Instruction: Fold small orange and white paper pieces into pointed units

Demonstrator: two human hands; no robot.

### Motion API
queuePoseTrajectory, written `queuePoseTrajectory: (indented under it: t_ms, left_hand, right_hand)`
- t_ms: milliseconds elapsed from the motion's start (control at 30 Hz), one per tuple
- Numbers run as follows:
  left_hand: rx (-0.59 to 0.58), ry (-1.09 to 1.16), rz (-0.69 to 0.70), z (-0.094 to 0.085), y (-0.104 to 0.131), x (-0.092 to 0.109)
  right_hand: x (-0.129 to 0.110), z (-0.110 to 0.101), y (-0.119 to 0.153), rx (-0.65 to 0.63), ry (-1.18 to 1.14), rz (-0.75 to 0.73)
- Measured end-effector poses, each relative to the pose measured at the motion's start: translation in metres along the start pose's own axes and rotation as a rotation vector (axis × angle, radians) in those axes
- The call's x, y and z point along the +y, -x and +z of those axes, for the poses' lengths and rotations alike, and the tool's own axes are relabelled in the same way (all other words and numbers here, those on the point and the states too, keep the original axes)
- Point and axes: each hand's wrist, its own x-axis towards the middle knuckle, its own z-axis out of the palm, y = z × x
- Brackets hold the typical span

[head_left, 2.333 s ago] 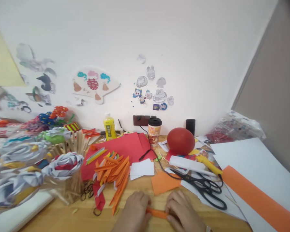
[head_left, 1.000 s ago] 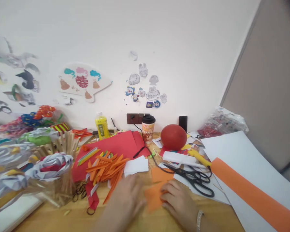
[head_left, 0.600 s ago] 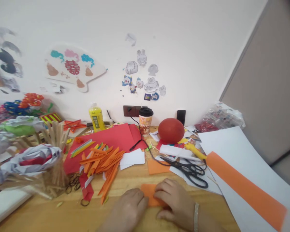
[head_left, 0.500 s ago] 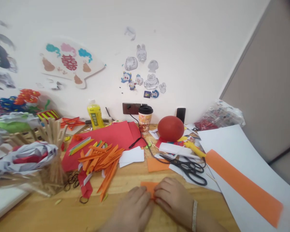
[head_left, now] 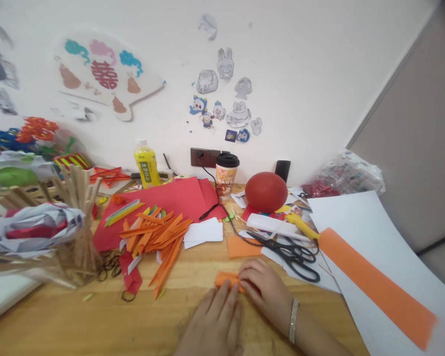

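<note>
A small folded piece of orange paper (head_left: 225,278) lies on the wooden table in front of me. My left hand (head_left: 215,319) rests flat with its fingers stretched out, the fingertips pressing on the paper's lower edge. At the paper's right end, the thumb and fingers of my right hand (head_left: 266,291) are closed on it; a sparkling bracelet circles that wrist. Behind the paper is a flat orange sheet (head_left: 244,246), and black scissors (head_left: 291,256) lie to its right.
Folded orange strips (head_left: 157,235) are heaped on the left by red paper (head_left: 178,200). A lidded cup (head_left: 227,175), yellow bottle (head_left: 147,165) and red balloon (head_left: 266,192) stand behind. White sheets with a long orange strip (head_left: 378,287) lie right.
The orange paper now looks narrower, with a fold along it. My left hand's fingers have spread and straightened over it. The whole view has shifted slightly.
</note>
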Motion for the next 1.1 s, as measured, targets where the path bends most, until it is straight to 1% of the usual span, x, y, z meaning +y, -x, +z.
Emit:
queuePoseTrajectory:
  t_ms: [100,200,333,500,667,867,1100]
  left_hand:
    - [-0.035,0.044,-0.045,-0.0015,-0.0013,0.0000]
    - [-0.045,0.059,-0.063,-0.0028,-0.0015,-0.0001]
    - [-0.025,0.064,-0.068,-0.0022,-0.0009,0.0004]
    - [-0.059,0.067,-0.070,-0.0027,-0.0015,0.0014]
    - [-0.038,0.068,-0.057,-0.0041,-0.0020,0.0010]
    - [-0.093,0.043,-0.049,-0.0047,-0.0025,0.0000]
    - [-0.027,0.040,-0.018,0.0006,0.0001,-0.0027]
  right_hand:
    - [0.0023,0.0015,-0.0012,0.021,0.026,0.066]
    - [0.0035,0.0022,-0.0008,0.034,0.047,0.118]
    - [0.0028,0.0021,0.0008,0.049,0.054,0.109]
    - [0.0030,0.0036,0.0009,0.060,0.056,0.116]
    - [0.0052,0.0057,-0.0003,0.075,0.072,0.098]
    - [0.0050,0.0079,-0.0014,0.058,0.128,0.145]
    - [0.0031,0.0068,-0.0008,0.092,0.085,0.203]
